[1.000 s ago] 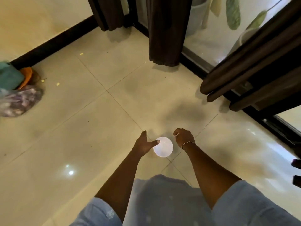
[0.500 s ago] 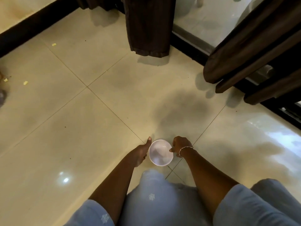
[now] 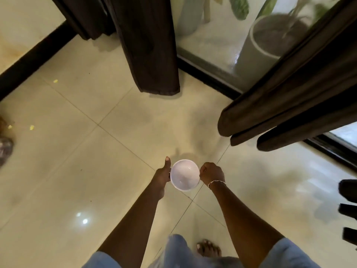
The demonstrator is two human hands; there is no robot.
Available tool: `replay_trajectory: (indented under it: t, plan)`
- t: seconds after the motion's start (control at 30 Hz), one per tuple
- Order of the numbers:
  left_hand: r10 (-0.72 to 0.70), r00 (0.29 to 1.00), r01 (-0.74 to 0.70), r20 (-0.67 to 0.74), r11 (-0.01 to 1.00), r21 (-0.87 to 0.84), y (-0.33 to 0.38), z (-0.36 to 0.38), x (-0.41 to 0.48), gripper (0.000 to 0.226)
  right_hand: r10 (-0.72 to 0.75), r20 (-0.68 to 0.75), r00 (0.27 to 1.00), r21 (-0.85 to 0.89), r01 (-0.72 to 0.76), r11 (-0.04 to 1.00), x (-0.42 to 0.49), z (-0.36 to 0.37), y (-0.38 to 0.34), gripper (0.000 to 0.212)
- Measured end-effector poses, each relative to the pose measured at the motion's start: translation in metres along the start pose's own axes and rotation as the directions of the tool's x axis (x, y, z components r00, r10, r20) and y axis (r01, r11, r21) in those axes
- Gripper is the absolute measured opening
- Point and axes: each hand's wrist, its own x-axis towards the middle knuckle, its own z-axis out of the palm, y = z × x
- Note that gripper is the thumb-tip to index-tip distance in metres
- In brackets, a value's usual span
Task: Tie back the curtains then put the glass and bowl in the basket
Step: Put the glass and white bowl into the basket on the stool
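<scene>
Bowl (image 3: 184, 175), white and seen from above with its hollow facing up, is held off the tiled floor (image 3: 81, 151) between both hands. The left hand (image 3: 162, 176) grips its left side with the thumb raised along the rim; its other fingers are hidden. The right hand (image 3: 212, 173), with a bracelet (image 3: 216, 182) at the wrist, has its fingers curled and pinches the right rim. One dark brown curtain (image 3: 152, 47) hangs ahead, and another curtain (image 3: 289, 97) hangs to the right. A white plant pot (image 3: 257, 55) stands behind the glass door. A bare foot (image 3: 208, 248) shows below.
</scene>
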Motion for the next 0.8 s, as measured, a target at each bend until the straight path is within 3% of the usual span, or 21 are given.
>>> replay_trajectory:
  t: [0.23, 0.3, 0.4, 0.6, 0.8]
  plan:
    - [0.149, 0.988, -0.151, -0.042, 0.988, -0.04, 0.106, 0.004, -0.142, 0.071, -0.039, -0.174, 0.984, 0.311, 0.093, 0.946, -0.113, -0.135, -0.067, 0.026]
    - [0.209, 0.976, -0.213, -0.06, 0.975, -0.066, 0.137, 0.003, -0.194, 0.071, -0.083, -0.217, 0.973, 0.335, 0.154, 0.93, -0.156, -0.181, -0.089, 0.032]
    - [0.313, 0.946, -0.32, -0.08, 0.943, -0.091, 0.171, -0.003, -0.258, 0.067, -0.157, -0.28, 0.947, 0.313, 0.245, 0.918, -0.215, -0.232, -0.116, 0.02]
    - [0.477, 0.875, -0.483, -0.081, 0.873, -0.074, 0.241, -0.015, -0.386, 0.058, -0.196, -0.387, 0.901, 0.371, 0.347, 0.861, -0.331, -0.314, -0.157, 0.03]
    - [0.6, 0.8, -0.6, -0.027, 0.796, -0.082, 0.292, -0.008, -0.483, 0.047, -0.261, -0.526, 0.809, 0.326, 0.475, 0.818, -0.415, -0.37, -0.169, 0.048]
